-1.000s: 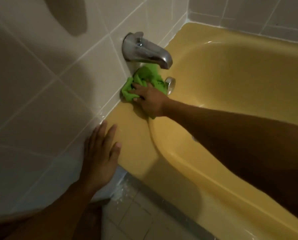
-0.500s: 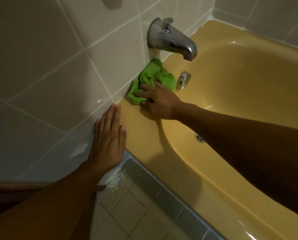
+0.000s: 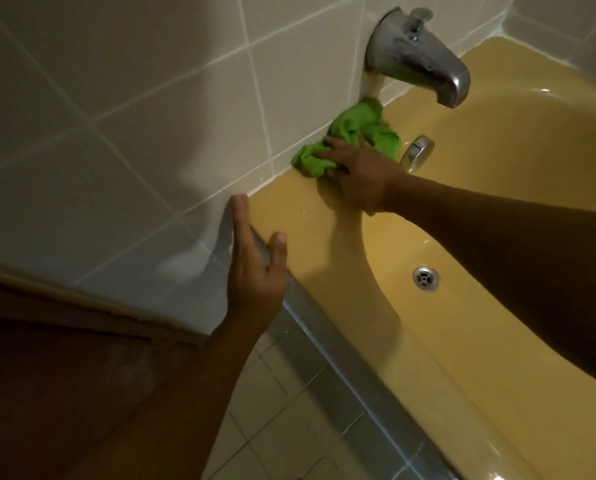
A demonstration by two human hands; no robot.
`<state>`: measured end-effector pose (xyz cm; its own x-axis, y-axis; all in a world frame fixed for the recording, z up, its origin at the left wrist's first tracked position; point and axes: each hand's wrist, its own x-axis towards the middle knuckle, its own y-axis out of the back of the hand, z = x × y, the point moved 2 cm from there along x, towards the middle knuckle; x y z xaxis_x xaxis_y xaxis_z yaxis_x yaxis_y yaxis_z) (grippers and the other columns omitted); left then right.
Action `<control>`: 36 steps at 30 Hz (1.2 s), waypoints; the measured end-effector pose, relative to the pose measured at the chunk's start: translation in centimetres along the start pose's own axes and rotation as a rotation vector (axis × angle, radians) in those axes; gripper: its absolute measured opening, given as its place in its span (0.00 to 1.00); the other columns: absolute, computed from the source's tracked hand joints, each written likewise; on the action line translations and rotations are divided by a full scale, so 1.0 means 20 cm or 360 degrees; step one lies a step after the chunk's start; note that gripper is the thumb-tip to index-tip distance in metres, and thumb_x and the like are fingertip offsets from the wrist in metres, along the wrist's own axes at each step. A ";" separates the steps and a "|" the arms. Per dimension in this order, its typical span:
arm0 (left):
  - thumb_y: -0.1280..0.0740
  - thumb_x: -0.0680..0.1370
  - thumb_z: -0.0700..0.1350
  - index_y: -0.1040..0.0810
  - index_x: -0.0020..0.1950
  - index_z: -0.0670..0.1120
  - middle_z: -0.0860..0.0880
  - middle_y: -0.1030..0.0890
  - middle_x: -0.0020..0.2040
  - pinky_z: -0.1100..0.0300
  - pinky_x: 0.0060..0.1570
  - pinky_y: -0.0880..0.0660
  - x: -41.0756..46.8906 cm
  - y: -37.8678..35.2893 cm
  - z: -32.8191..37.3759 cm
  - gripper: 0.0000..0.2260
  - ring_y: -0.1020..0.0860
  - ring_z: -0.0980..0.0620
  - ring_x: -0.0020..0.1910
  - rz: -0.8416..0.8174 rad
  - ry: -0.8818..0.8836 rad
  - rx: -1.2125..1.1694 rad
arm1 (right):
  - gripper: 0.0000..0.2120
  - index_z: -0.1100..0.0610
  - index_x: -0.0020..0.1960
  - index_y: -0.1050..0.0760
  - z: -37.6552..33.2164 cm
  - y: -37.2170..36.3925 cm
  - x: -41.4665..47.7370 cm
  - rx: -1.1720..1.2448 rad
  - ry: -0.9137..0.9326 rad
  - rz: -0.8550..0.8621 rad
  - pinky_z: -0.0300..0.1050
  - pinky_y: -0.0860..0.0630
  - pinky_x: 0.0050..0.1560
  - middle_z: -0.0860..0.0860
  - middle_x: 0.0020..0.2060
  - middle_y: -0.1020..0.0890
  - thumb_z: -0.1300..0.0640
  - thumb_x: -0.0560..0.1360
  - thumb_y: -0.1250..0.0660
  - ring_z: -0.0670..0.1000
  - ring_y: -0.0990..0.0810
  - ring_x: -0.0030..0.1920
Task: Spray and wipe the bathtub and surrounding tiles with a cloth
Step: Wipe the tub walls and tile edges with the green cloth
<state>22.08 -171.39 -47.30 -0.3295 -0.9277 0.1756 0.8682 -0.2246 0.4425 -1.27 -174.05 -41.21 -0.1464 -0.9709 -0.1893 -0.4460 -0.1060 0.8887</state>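
Observation:
A yellow bathtub point(image 3: 303, 223) meets a wall of pale tiles point(image 3: 151, 133). A crumpled green cloth point(image 3: 352, 126) lies on the tub's rim at the wall joint, just below the spout. My right hand point(image 3: 359, 174) rests on top of the cloth with its fingers spread and pressing it down; a bit of cloth shows under the wrist. My left hand point(image 3: 255, 268) is braced at the tub's end corner, fingers straight against the tile and thumb on the rim, holding nothing.
A chrome spout point(image 3: 418, 60) juts from the wall over the tub. A round chrome overflow knob point(image 3: 417, 152) sits just right of the cloth, and the drain point(image 3: 425, 278) lies in the tub floor. Grey floor tiles point(image 3: 289, 410) and a brown wooden surface point(image 3: 47, 375) are below.
My right hand has slid the cloth a little along the rim under the spout. My left hand has shifted from flat on the wall tile to the tub's corner. My view has moved left.

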 end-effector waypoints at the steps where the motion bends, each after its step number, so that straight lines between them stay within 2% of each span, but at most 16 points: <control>1: 0.36 0.84 0.49 0.51 0.84 0.50 0.60 0.47 0.82 0.66 0.76 0.44 -0.02 0.01 -0.01 0.34 0.46 0.62 0.80 -0.0009 0.0091 -0.0131 | 0.23 0.44 0.80 0.39 0.00 -0.01 0.01 -0.0022 -0.0021 0.0018 0.61 0.57 0.80 0.45 0.82 0.47 0.49 0.85 0.44 0.61 0.57 0.81; 3: 0.34 0.82 0.48 0.50 0.84 0.53 0.66 0.44 0.79 0.59 0.78 0.41 -0.06 0.03 -0.05 0.35 0.43 0.64 0.79 -0.0015 0.0231 -0.0360 | 0.23 0.44 0.79 0.39 0.00 -0.04 0.03 -0.0053 -0.0024 0.0059 0.64 0.54 0.79 0.45 0.82 0.45 0.49 0.85 0.44 0.61 0.55 0.81; 8: 0.36 0.83 0.35 0.45 0.83 0.45 0.54 0.38 0.79 0.54 0.79 0.39 -0.09 0.08 -0.07 0.31 0.38 0.58 0.79 -0.0036 0.0385 -0.0481 | 0.23 0.44 0.78 0.35 -0.12 -0.14 -0.05 -0.0099 0.0199 0.0047 0.64 0.51 0.78 0.46 0.81 0.42 0.51 0.84 0.40 0.61 0.51 0.81; 13: 0.38 0.83 0.36 0.44 0.83 0.48 0.56 0.37 0.79 0.51 0.79 0.38 -0.06 0.12 -0.05 0.30 0.37 0.57 0.78 -0.0099 0.0356 -0.0268 | 0.23 0.49 0.74 0.28 -0.26 -0.22 -0.32 0.0069 0.0658 -0.0077 0.41 0.59 0.77 0.49 0.77 0.33 0.55 0.80 0.38 0.50 0.41 0.79; 15: 0.36 0.83 0.38 0.44 0.84 0.50 0.60 0.38 0.78 0.56 0.77 0.39 -0.07 0.15 -0.01 0.31 0.38 0.60 0.77 -0.0166 0.0270 -0.0030 | 0.24 0.49 0.73 0.27 -0.24 -0.21 -0.43 0.0138 0.0669 -0.0122 0.31 0.62 0.74 0.47 0.76 0.31 0.53 0.77 0.41 0.44 0.40 0.78; 18: 0.34 0.84 0.42 0.47 0.84 0.55 0.60 0.41 0.80 0.62 0.75 0.41 -0.06 0.18 0.02 0.33 0.42 0.59 0.78 -0.0349 0.0128 0.0243 | 0.22 0.51 0.73 0.27 -0.17 -0.16 -0.52 0.0186 0.0620 -0.0121 0.23 0.63 0.69 0.46 0.76 0.31 0.60 0.80 0.36 0.34 0.45 0.71; 20: 0.35 0.84 0.41 0.48 0.84 0.57 0.57 0.41 0.82 0.56 0.77 0.40 -0.05 0.21 0.01 0.33 0.43 0.52 0.81 -0.0424 0.0072 0.0355 | 0.22 0.52 0.74 0.28 -0.14 -0.14 -0.52 0.0200 0.0580 -0.0119 0.24 0.62 0.70 0.47 0.77 0.33 0.63 0.80 0.36 0.35 0.45 0.71; 22: 0.38 0.83 0.37 0.50 0.83 0.60 0.53 0.35 0.80 0.55 0.76 0.41 -0.04 0.22 -0.02 0.36 0.44 0.44 0.82 -0.0484 0.0106 0.0461 | 0.23 0.52 0.75 0.29 -0.14 -0.12 -0.46 0.0158 0.0513 -0.0120 0.33 0.61 0.75 0.49 0.78 0.35 0.61 0.81 0.37 0.42 0.44 0.77; 25: 0.41 0.77 0.30 0.53 0.83 0.64 0.47 0.21 0.64 0.51 0.77 0.43 -0.03 0.24 -0.02 0.43 0.37 0.32 0.76 -0.0544 0.0140 0.0635 | 0.23 0.51 0.77 0.33 -0.19 -0.12 -0.27 0.0098 0.0373 -0.0140 0.45 0.59 0.79 0.50 0.80 0.39 0.58 0.83 0.39 0.52 0.45 0.81; 26: 0.42 0.75 0.29 0.53 0.83 0.62 0.49 0.21 0.65 0.51 0.79 0.48 -0.02 0.25 -0.01 0.44 0.36 0.35 0.76 -0.0547 0.0112 0.0646 | 0.23 0.49 0.77 0.34 -0.22 -0.12 -0.21 0.0078 0.0335 -0.0151 0.47 0.57 0.80 0.49 0.80 0.39 0.57 0.83 0.40 0.53 0.46 0.81; 28: 0.42 0.72 0.27 0.54 0.84 0.55 0.56 0.32 0.78 0.50 0.81 0.55 0.01 0.25 0.00 0.46 0.39 0.50 0.79 -0.0557 0.0060 0.0599 | 0.25 0.47 0.77 0.34 -0.28 -0.14 -0.14 0.0038 0.0305 -0.0170 0.53 0.54 0.80 0.48 0.80 0.38 0.49 0.80 0.43 0.55 0.45 0.81; 29: 0.42 0.72 0.26 0.55 0.84 0.52 0.59 0.37 0.80 0.48 0.81 0.53 0.02 0.26 0.01 0.45 0.40 0.53 0.79 -0.0554 0.0059 0.0545 | 0.30 0.46 0.77 0.34 -0.30 -0.15 -0.13 0.0031 0.0300 -0.0176 0.56 0.52 0.80 0.48 0.80 0.38 0.46 0.75 0.46 0.56 0.45 0.81; 31: 0.41 0.73 0.25 0.55 0.84 0.49 0.62 0.38 0.78 0.50 0.77 0.38 0.02 0.25 0.03 0.45 0.37 0.55 0.78 -0.0508 0.0140 0.0358 | 0.35 0.45 0.77 0.32 -0.32 -0.18 -0.16 0.0045 0.0313 -0.0182 0.59 0.50 0.79 0.48 0.79 0.37 0.46 0.69 0.49 0.57 0.44 0.81; 33: 0.42 0.74 0.23 0.54 0.84 0.47 0.61 0.36 0.74 0.60 0.62 0.27 0.03 0.25 0.04 0.44 0.33 0.71 0.69 -0.0462 0.0282 0.0165 | 0.34 0.48 0.75 0.30 -0.30 -0.20 -0.23 0.0096 0.0374 -0.0191 0.56 0.48 0.79 0.49 0.78 0.34 0.48 0.69 0.48 0.57 0.41 0.80; 35: 0.42 0.74 0.23 0.50 0.84 0.46 0.56 0.33 0.76 0.68 0.57 0.27 0.04 0.26 0.05 0.41 0.33 0.75 0.64 -0.0430 0.0346 0.0096 | 0.32 0.51 0.73 0.26 -0.29 -0.22 -0.32 0.0155 0.0471 -0.0166 0.50 0.49 0.80 0.50 0.76 0.30 0.51 0.70 0.45 0.56 0.37 0.78; 36: 0.42 0.74 0.24 0.46 0.83 0.46 0.53 0.32 0.76 0.67 0.62 0.29 0.06 0.26 0.05 0.39 0.34 0.71 0.67 -0.0421 0.0304 0.0128 | 0.30 0.52 0.71 0.25 -0.28 -0.23 -0.36 0.0182 0.0508 -0.0146 0.46 0.51 0.79 0.50 0.74 0.28 0.52 0.70 0.44 0.56 0.36 0.77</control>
<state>25.89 -173.32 -43.96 -0.4575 -0.8812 -0.1191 0.7273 -0.4479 0.5201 6.77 -167.70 -41.56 0.1741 -0.9786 -0.1099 -0.5433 -0.1885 0.8181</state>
